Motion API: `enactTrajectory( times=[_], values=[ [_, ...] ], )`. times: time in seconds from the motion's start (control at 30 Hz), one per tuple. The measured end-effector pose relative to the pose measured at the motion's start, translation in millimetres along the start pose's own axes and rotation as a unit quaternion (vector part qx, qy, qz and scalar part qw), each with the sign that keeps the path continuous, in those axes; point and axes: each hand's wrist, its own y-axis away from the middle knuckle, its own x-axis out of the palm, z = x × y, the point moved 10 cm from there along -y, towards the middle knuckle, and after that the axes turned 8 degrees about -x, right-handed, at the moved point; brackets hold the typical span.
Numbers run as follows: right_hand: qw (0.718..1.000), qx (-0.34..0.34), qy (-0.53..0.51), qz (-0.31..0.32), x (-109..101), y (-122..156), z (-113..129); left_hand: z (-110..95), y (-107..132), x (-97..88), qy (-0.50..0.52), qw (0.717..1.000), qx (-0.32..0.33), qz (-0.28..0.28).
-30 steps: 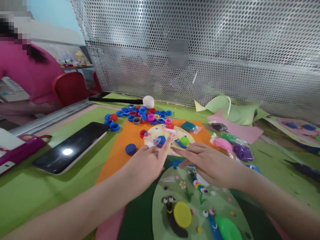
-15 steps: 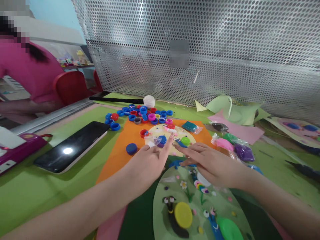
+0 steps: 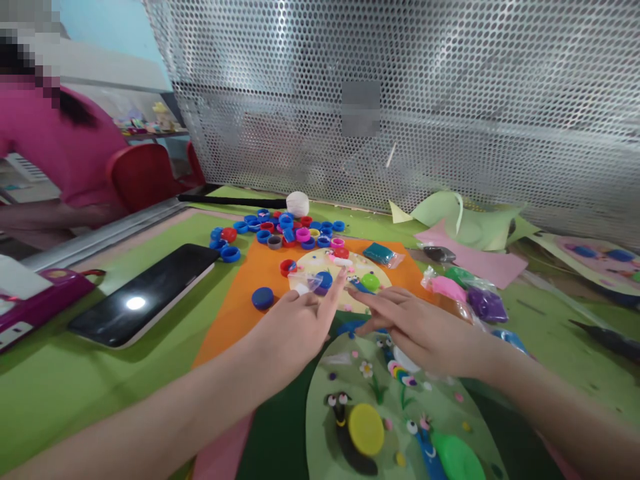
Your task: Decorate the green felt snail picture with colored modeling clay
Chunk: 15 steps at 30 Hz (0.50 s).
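My left hand point(image 3: 303, 327) reaches over the far sheet, index finger stretched out and the other fingers curled. A clear packet with something white in it point(image 3: 303, 285) shows just beyond those fingers; whether they grip it is hidden. From the right comes my right hand point(image 3: 420, 327), fingers extended, index tip close to the left index finger, thumb apart. Under the fingertips lies a cream oval point(image 3: 310, 260) with a blue cap, a lime-green cap point(image 3: 371, 282) and a small white piece point(image 3: 343, 262). Nearer me lies a pale green oval point(image 3: 320, 373) with clay snails that have cap shells.
Many coloured bottle caps point(image 3: 285, 227) lie beyond the hands. A phone point(image 3: 150, 293) is at left, clay packets point(image 3: 470, 293) and cut paper point(image 3: 470, 260) at right. A perforated metal panel point(image 3: 300, 100) closes the back. Another person point(image 3: 60, 140) sits far left.
Both hands hold nearly the same place. The right hand's fingers have shifted very slightly; the caps and sheets have not moved.
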Motion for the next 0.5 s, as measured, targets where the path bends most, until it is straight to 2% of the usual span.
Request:
enactTrajectory(
  times=[0.23, 0.4, 0.5],
  values=[
    [1.000, 0.000, 0.003, -0.023, -4.5, 2.1, -4.7, 0.7, 0.2, 1.0, -0.009, 1.000, -0.002, 0.005],
    [1.000, -0.003, 0.008, 0.014, 1.6, 0.0, -1.9, 1.0, 0.3, -1.6, -0.002, 1.000, -0.002, -0.004],
    [1.000, -0.002, 0.013, 0.011, -2.3, 0.4, -0.5, 0.7, 0.3, -1.5, -0.003, 1.000, 0.000, -0.004]
  ],
)
